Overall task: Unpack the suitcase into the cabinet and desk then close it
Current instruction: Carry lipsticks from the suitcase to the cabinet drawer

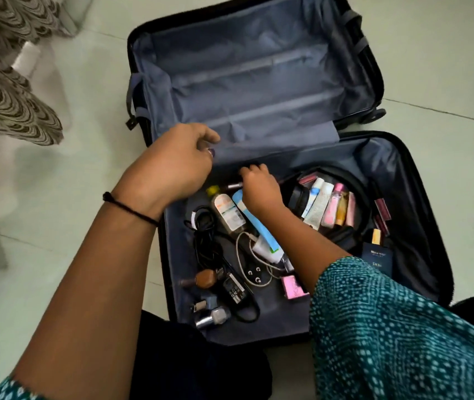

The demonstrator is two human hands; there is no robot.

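Observation:
The black suitcase (420,197) lies open on the floor, its far half (258,76) holding only grey lining. The near half holds toiletries: a clear bottle with a yellow cap (227,212), a blue-and-white tube (261,229), black cables (205,243), a white plug and cord (251,272), a brown nail polish (204,278), a pink box (293,287) and a black pouch of tubes (328,206). My right hand (258,189) grips a slim dark stick with a silver end (234,186) near the hinge. My left hand (172,166) hovers beside it with fingers loosely curled and nothing visible in them.
A dark blue box (377,255) and several lipsticks (381,209) lie along the right wall of the near half. A patterned cloth (4,82) hangs at the left over the pale tiled floor (56,197). My knees sit at the suitcase's near edge.

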